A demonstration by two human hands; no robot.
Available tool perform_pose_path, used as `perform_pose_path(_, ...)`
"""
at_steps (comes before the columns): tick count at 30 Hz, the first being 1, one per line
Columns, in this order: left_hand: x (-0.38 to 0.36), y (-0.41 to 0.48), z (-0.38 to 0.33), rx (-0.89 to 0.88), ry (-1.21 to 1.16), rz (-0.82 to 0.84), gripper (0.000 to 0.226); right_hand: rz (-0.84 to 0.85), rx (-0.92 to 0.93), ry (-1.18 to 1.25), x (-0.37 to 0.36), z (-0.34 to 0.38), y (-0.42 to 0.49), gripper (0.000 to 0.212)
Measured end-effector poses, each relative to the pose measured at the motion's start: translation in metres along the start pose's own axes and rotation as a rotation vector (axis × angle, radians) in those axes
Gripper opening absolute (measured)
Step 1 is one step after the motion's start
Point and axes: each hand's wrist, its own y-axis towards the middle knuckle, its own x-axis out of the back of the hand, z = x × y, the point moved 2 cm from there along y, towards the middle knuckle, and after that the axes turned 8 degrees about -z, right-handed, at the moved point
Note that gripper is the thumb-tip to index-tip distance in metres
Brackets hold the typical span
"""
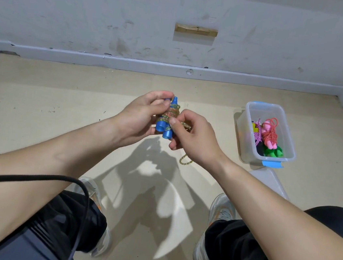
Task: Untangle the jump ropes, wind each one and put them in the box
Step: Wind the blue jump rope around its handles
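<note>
Seated person winding a jump rope, head view. The left hand [140,116] is curled round the two blue handles [167,132], held side by side and nearly upright above the floor [42,99], between the knees and the wall. The multicoloured braided cord [169,113] is wrapped several times round the middle of the pair. The right hand [193,136] pinches this cord between thumb and forefinger just beside the wraps, its other fingers curled beneath. A short loose tail [185,160] hangs below the right hand, clear of the floor or only just touching it; the view does not settle which.

The clear plastic box [251,108] stands open to the right, well apart from the hands, and holds a pink rope [268,131], a green rope [274,152] and a purple cord [257,134], all wound. Its lid [267,180] lies just beside it, nearer the person.

Handling, by judgement: the bundle looks light; the handles are stiff, smooth plastic, the cord soft and limp, likely to spring loose if tension drops. The firm hold belongs across the wraps and handles together, with the tail tucked under a turn before the bundle goes to the box. The winding appears nearly complete.
</note>
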Motion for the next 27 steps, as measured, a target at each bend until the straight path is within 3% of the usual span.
perform_pose_path(8, 0.004, 0.002, 0.0, -0.034, 0.033, 0.004, 0.057, 0.006, -0.03, -0.26, 0.012, -0.003, 0.013, 0.024)
perform_pose_path(11, 0.002, 0.001, 0.005, -0.063, 0.139, 0.016, 0.053, 0.088, -0.151, -0.102, 0.017, 0.003, 0.014, 0.015)
perform_pose_path(14, 0.0, 0.0, 0.007, -0.111, 0.236, 0.067, 0.051, 0.289, -0.35, 0.117, 0.026, 0.011, 0.015, 0.014)
perform_pose_path(17, 0.001, 0.0, 0.005, -0.167, 0.293, 0.081, 0.055, 0.445, -0.491, 0.184, 0.037, 0.016, 0.014, 0.015)
perform_pose_path(24, -0.001, -0.004, 0.013, -0.199, 0.353, 0.083, 0.049, 0.53, -0.529, 0.574, 0.046, 0.023, 0.015, 0.026)
perform_pose_path(27, -0.002, -0.004, 0.009, -0.226, 0.355, 0.084, 0.048, 0.533, -0.457, 0.678, 0.044, 0.018, 0.015, 0.034)
